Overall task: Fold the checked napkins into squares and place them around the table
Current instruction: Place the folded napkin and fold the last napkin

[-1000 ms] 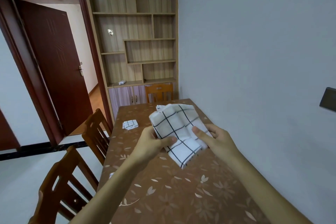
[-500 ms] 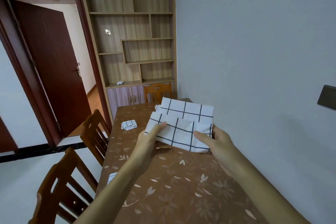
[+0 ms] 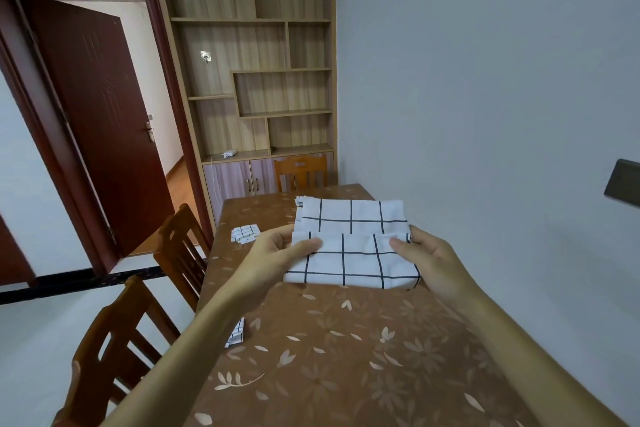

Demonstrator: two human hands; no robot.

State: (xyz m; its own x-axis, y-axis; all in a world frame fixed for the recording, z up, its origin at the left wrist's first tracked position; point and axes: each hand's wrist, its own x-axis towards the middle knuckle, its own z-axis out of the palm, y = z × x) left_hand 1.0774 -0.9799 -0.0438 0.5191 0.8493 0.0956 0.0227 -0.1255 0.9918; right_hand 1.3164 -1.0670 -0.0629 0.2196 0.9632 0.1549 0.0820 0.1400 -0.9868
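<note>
Table (image 3: 346, 367) with a brown top printed with leaves and flowers, far-left folded napkin (image 3: 245, 234) lying flat near its left edge, near-left folded napkin (image 3: 236, 334) at the same edge, partly hidden, far-end folded napkin (image 3: 302, 200) mostly hidden.

The near half of the table (image 3: 346, 367) is bare, with room for a hand. The held napkin (image 3: 353, 253) blocks the middle. The wall (image 3: 485, 114) hugs the right side. Two chairs (image 3: 173, 253) crowd the left edge, where a folded napkin (image 3: 245, 234) lies, and maybe a second napkin (image 3: 238, 331) by the arm (image 3: 207, 322).
</note>
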